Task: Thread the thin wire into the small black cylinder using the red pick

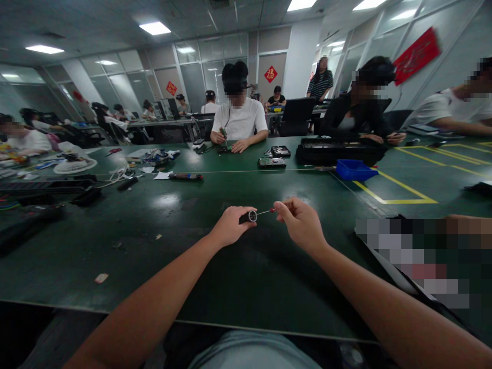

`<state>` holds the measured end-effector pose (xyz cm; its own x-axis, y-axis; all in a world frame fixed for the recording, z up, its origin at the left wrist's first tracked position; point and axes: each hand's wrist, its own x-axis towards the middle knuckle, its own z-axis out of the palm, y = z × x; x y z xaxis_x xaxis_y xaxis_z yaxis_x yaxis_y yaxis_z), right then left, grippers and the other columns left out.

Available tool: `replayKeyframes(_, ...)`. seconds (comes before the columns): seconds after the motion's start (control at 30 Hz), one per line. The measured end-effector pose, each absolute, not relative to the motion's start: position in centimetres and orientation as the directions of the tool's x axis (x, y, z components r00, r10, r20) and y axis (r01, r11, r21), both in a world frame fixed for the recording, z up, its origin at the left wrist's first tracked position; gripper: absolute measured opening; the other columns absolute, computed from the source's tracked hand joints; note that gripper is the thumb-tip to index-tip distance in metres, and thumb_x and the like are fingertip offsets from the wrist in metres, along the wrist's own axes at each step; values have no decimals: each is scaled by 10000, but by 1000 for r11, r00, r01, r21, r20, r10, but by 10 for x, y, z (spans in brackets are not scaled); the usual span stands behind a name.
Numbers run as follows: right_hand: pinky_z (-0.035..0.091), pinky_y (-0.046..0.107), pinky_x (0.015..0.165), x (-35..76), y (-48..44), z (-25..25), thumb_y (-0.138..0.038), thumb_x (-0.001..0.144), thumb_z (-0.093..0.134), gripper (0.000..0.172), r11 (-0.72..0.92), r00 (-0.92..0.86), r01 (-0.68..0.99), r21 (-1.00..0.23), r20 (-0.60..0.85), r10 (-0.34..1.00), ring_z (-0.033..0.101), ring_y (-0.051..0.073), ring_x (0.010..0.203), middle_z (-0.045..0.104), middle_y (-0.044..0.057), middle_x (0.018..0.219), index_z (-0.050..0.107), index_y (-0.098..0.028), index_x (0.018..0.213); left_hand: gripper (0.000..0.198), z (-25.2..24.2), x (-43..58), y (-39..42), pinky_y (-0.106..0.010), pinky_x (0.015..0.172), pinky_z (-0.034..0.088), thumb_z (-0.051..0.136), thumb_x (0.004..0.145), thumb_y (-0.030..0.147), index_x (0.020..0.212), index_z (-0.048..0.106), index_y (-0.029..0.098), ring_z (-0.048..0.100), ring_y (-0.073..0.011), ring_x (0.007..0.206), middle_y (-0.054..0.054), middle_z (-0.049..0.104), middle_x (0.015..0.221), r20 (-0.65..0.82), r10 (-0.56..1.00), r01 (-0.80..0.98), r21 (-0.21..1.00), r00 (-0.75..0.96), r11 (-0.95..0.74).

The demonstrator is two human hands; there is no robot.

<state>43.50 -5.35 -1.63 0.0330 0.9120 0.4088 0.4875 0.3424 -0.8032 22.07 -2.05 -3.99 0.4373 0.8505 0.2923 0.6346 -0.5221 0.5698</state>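
Note:
My left hand [231,225] is closed around a short black cylinder [248,217] with a pale ring at its round end, which faces me and to the right. I cannot make out what kind of device the cylinder is. In my right hand [302,220] I grip a small screwdriver [265,211] by its red handle, most of which the fingers hide. Its thin metal shaft points left, and the tip meets the ringed end of the cylinder. Both hands are held above the green table [215,287].
Across the table a person in a white shirt [246,120] works. Hard drives [272,162], a blue bin [355,169] and a long black housing [340,152] stand at the far side. A dark tool [186,177] and cluttered parts lie left. A paper scrap [101,278] lies nearer.

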Motion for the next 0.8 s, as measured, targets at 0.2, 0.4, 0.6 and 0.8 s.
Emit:
replayKeyframes(0.2,454,312,624,437,-52,-19,-383,925,517,217,393,-2,449,-803,438,899,638,187,692,698,38,779,641,-205,931,376,-41,221,-20,-440,989,439,687,879,326,1242,643,243,608,-249,1067,-57,684,1184,288,847,641,557,448,-528)
replayKeyframes(0.4,421,309,588,436,-51,-19,-429,954,458,297,352,-49,446,-823,371,927,566,167,575,591,-11,608,648,-209,892,365,-40,221,-20,-413,986,440,705,864,289,1221,652,235,611,-238,1065,-47,689,1175,298,851,647,554,433,-523)
replayKeyframes(0.6,412,304,591,436,-52,-21,-358,954,446,268,360,-31,453,-816,390,920,573,173,637,615,2,733,622,-212,1093,369,-43,219,-18,-415,984,439,697,872,310,1230,645,237,607,-242,1076,-50,683,1188,319,843,638,552,434,-537)
replayKeyframes(0.8,402,311,574,436,-53,-20,-426,984,391,322,351,-33,476,-806,382,923,551,176,592,579,-5,666,640,-222,999,378,-45,218,-17,-425,986,434,692,874,327,1238,641,240,599,-244,1075,-47,685,1176,311,842,635,555,440,-537)
